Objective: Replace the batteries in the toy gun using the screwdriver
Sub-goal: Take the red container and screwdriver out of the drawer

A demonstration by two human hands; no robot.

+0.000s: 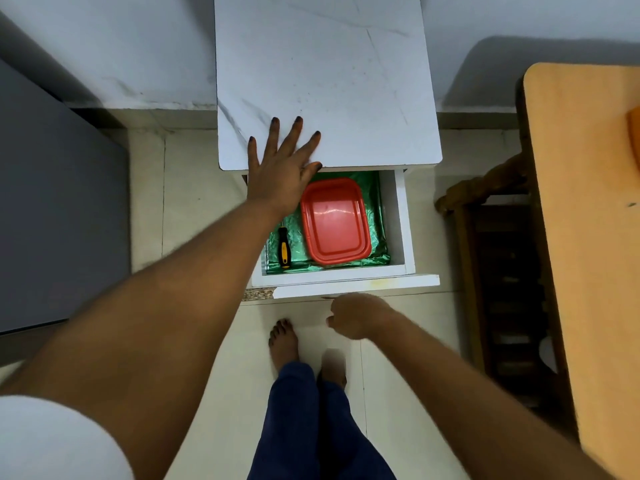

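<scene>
The screwdriver, with its black and yellow handle, is lying in the open drawer of the white marble-patterned cabinet, along the drawer's left side on a shiny green liner, with its handle end pointing toward you. Just beside it, to its right, a red plastic tray is sitting on the same liner and taking up most of the drawer's middle; the two look close but not touching. Your left hand is resting flat on the front left corner of the cabinet top, fingers straight and spread apart, with the thumb reaching over the top's front edge above the drawer. Your right hand is hovering just below the drawer's front panel, fingers curled loosely inward and holding nothing that you can see; it is blurred, so you cannot tell whether it is touching the panel. You are standing barefoot on the pale tiled floor in dark blue trousers, directly in front of the drawer. A wooden table is standing at your right, well apart from the cabinet.
</scene>
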